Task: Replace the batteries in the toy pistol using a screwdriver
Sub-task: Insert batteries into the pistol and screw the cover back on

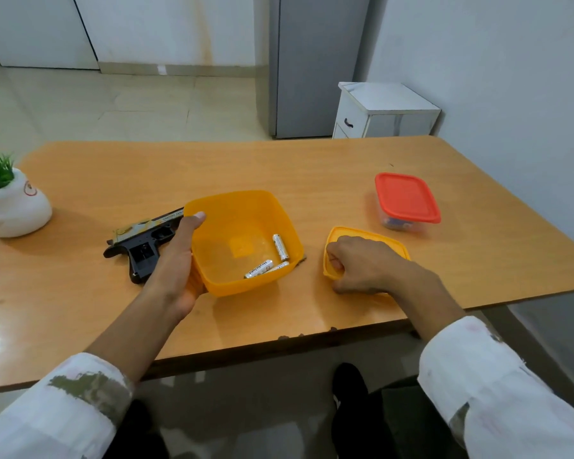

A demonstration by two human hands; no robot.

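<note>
Pale walls, a tiled floor, a grey fridge [315, 61] and a small white cabinet [381, 107] lie behind the wooden tabletop [279, 167].

**Current state.** The yellow container [242, 288] stands open near the front edge. Three batteries [258, 268] lie loose in its near right corner. The left hand [176, 263] grips the container's left wall, with the thumb hooked over the rim. The right hand [368, 263] is curled round the near left edge of the lid [390, 242], which lies flat just to the right of the container. The toy pistol [143, 241] lies on its side just left of the container, partly behind the left hand. No screwdriver is in view. A red-lidded box [406, 197] stands well apart at the far right, and a potted plant [14, 210] stands at the far left.

**Step in hand (judged).** Set the lid aside and get at the batteries.

**Procedure.**
1. Release the lid where it lies, clear of the pistol.
2. Keep the left hand on the container wall so that the light tub does not slide.
3. Lift the cells out singly. Tipping the tub would probably send the round cells rolling toward the nearby table edge.
4. Find the screwdriver before opening the pistol. The red-lidded box is a likely place, but its contents cannot be made out.
</note>
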